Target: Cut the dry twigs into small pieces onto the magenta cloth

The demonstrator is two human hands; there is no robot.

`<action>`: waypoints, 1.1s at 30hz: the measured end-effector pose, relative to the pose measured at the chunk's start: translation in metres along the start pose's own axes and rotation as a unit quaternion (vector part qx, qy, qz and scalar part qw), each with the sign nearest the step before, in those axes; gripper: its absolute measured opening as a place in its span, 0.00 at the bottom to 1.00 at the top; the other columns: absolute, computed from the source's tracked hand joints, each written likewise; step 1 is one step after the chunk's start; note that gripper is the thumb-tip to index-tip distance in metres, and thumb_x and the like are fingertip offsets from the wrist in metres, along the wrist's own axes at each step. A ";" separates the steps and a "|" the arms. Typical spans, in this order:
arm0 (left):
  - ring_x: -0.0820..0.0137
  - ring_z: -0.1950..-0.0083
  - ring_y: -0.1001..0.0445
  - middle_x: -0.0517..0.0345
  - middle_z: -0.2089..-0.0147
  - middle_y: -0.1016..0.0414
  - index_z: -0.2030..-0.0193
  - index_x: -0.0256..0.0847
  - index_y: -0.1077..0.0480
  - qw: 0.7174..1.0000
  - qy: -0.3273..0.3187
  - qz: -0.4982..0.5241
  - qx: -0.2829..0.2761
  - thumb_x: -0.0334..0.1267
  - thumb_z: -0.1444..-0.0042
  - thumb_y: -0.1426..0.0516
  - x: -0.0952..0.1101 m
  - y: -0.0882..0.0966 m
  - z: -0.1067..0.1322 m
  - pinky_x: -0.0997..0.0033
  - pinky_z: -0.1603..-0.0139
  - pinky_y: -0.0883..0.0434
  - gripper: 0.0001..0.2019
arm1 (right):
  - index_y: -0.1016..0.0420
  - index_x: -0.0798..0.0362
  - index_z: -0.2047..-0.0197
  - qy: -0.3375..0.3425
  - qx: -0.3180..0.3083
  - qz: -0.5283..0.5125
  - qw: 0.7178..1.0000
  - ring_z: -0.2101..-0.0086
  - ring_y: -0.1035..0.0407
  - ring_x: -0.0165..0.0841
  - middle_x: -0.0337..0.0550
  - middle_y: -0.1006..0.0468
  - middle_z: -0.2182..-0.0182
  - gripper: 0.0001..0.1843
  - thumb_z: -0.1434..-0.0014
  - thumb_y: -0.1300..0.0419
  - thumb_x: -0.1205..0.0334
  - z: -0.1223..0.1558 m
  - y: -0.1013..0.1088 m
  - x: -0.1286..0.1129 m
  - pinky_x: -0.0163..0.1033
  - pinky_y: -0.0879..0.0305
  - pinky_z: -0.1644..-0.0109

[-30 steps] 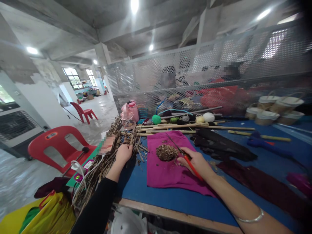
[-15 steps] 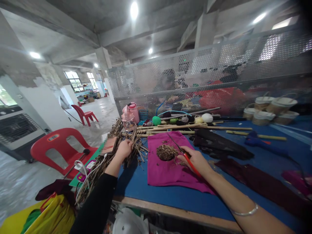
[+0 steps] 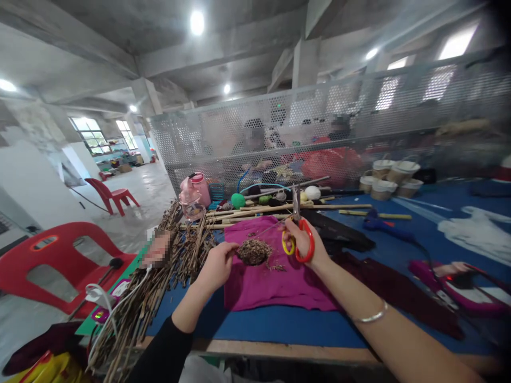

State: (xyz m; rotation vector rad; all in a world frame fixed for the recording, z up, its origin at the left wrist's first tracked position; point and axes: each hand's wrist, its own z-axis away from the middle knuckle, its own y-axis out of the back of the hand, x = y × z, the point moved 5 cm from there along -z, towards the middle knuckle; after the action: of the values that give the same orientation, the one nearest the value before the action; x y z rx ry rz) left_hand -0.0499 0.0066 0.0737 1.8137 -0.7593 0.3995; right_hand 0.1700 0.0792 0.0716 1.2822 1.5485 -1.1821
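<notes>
My right hand (image 3: 303,239) grips a pair of scissors (image 3: 296,205) by its red and yellow handles, with the blades pointing up and away. On a magenta cloth (image 3: 255,291) lies a small heap of chopped brown twig bits (image 3: 255,252). My left hand (image 3: 217,266) is at the heap's left edge, fingers pinched together; whatever they may hold is hidden. A thin dark line, perhaps a twig, slants above the heap towards the scissors. Left of that hand, long dry twigs (image 3: 159,287) lie in a bundle along the table's edge.
Bamboo sticks (image 3: 255,210) and yarn balls (image 3: 238,200) lie along the back, by a pink jug (image 3: 195,194). To the right are dark cloth pieces (image 3: 379,282), a blue glue gun (image 3: 375,221) and several small pots (image 3: 385,186). Behind a perforated metal screen (image 3: 207,138), people sit.
My left hand has left the twig bundle and come right to the heap. The scissors have turned from lying low to pointing upward. The view has swung right.
</notes>
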 end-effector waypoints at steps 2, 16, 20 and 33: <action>0.71 0.59 0.28 0.53 0.61 0.24 0.58 0.37 0.28 1.000 -0.016 -0.010 0.000 0.27 0.45 0.52 0.007 0.000 0.002 0.73 0.55 0.34 0.13 | 0.36 0.53 0.67 -0.037 -0.002 -0.080 0.996 0.85 0.40 0.24 0.35 0.28 0.79 0.21 0.57 0.37 0.47 -0.004 -0.005 -0.004 0.29 0.44 0.85; 0.71 0.61 0.29 0.52 0.62 0.26 0.58 0.38 0.28 0.993 -0.040 -0.108 0.024 0.30 0.43 0.52 0.011 0.001 0.006 0.73 0.57 0.34 0.13 | 0.38 0.52 0.63 0.022 0.062 -0.118 0.991 0.82 0.33 0.27 0.31 0.27 0.81 0.21 0.59 0.35 0.60 -0.006 0.004 -0.002 0.31 0.34 0.79; 0.67 0.60 0.28 0.52 0.61 0.24 0.57 0.40 0.28 0.977 -0.088 -0.184 0.070 0.34 0.42 0.51 0.026 -0.003 -0.001 0.69 0.56 0.34 0.12 | 0.38 0.52 0.62 0.041 0.037 -0.136 0.989 0.80 0.30 0.28 0.32 0.26 0.79 0.21 0.58 0.34 0.60 0.004 -0.005 -0.006 0.33 0.31 0.75; 0.69 0.67 0.27 0.53 0.69 0.23 0.64 0.37 0.25 0.970 0.052 0.128 0.199 0.41 0.47 0.46 0.037 0.012 -0.021 0.71 0.63 0.33 0.12 | 0.40 0.50 0.61 -0.019 -0.021 -0.159 0.987 0.78 0.30 0.30 0.31 0.30 0.78 0.23 0.58 0.34 0.57 0.027 -0.030 0.012 0.34 0.32 0.76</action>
State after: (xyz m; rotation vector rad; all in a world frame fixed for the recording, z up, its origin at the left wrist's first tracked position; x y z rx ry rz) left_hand -0.0290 0.0118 0.1119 2.0489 -0.8888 0.8614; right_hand 0.1386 0.0542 0.0586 1.0036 1.7864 -1.3543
